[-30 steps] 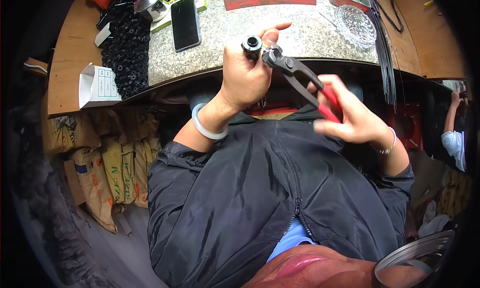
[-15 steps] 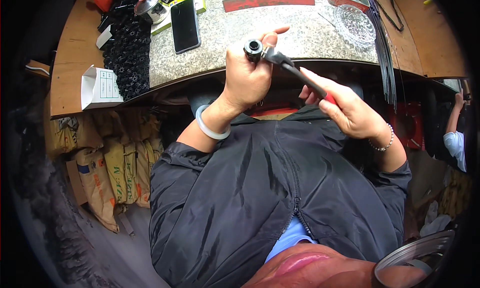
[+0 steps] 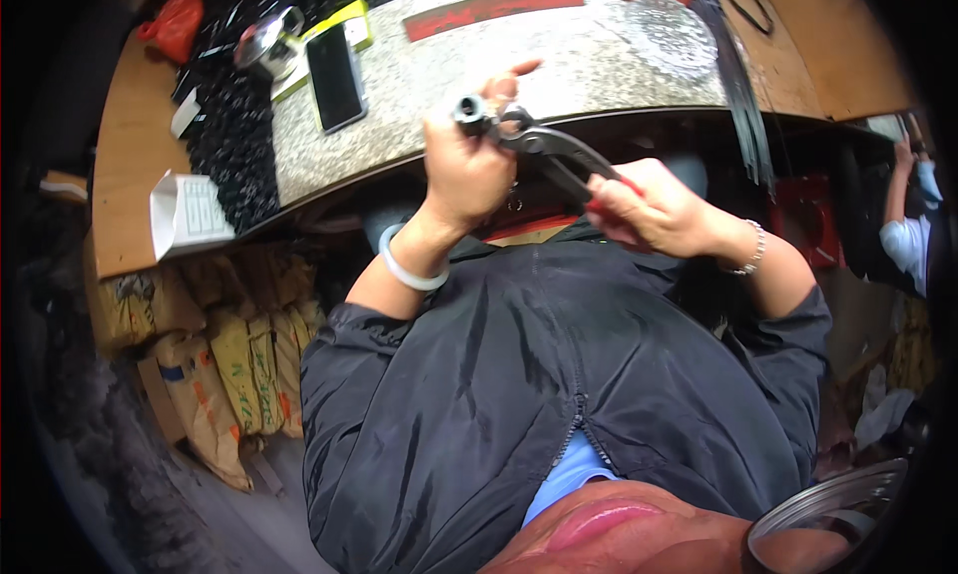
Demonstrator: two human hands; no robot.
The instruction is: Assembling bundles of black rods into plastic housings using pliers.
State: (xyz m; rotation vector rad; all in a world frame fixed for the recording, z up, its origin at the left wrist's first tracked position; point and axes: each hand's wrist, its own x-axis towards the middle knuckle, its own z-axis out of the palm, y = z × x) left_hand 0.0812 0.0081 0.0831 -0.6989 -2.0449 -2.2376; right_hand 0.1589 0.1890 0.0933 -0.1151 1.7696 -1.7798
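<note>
- The table (image 3: pixel 399 105) has a pale speckled top with wooden parts at both sides
- Brown and yellow sacks (image 3: pixel 205 394) stand below it, at the person's left
- A heap of small black parts (image 3: pixel 230 165) lies along the table's left side
- The left hand (image 3: pixel 469 165), in front of the table's near edge, curls closed around a dark tube (image 3: pixel 471 115), one finger stretched out
- The right hand (image 3: pixel 654 210) has its fingers wrapped round the red grips of the pliers (image 3: pixel 535 141)
- The pliers stand with handles spread, their head right by the left thumb; I cannot tell what they bite
- A glass dish (image 3: pixel 671 37) sits at the right
- A phone (image 3: pixel 336 80) lies near the heap
- The tube shows its round, hollow end, beside the pliers' head
</note>
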